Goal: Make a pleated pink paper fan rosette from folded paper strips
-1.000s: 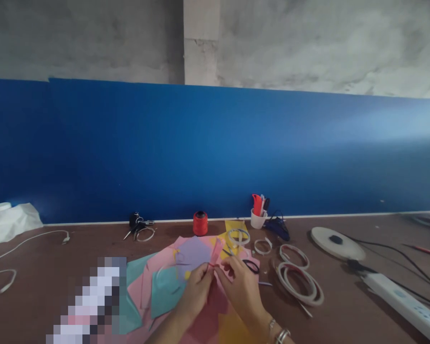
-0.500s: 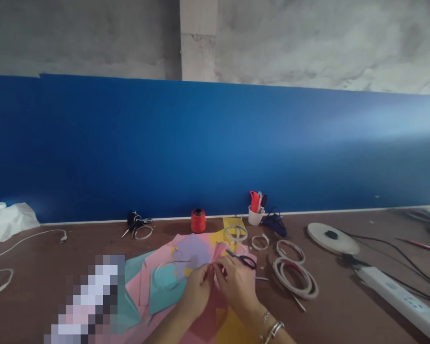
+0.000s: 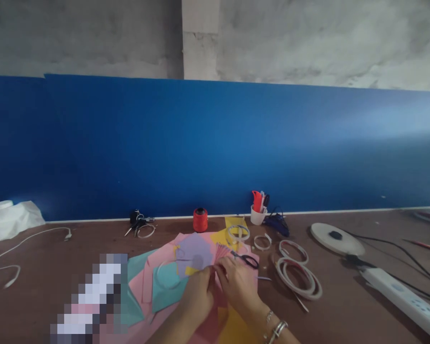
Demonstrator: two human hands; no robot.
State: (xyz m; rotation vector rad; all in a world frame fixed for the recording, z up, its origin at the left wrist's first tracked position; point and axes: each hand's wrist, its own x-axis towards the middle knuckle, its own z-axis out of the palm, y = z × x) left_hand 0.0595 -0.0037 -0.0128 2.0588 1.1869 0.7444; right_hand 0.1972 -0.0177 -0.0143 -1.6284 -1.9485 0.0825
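My left hand [image 3: 198,294] and my right hand [image 3: 237,286] meet low in the middle of the view, fingers pinched together on a folded, pleated pink paper piece [image 3: 222,253] that fans out above them. Both hands rest over a spread of coloured paper sheets [image 3: 168,286] in pink, teal, lilac and yellow on the brown table [image 3: 57,267]. Black-handled scissors [image 3: 246,259] lie just beyond my right fingers. Bracelets circle my right wrist.
A red thread spool [image 3: 200,220], keys [image 3: 138,222], a white cup of pens [image 3: 258,211] and several tape rings [image 3: 298,276] lie behind and to the right. A white disc [image 3: 337,238], power strip [image 3: 401,297] and cables sit far right; a white cable [image 3: 14,251] left.
Both hands have dropped lower and closer together. The pink piece, held upright a second ago, now sits lower and fans out above my fingers.
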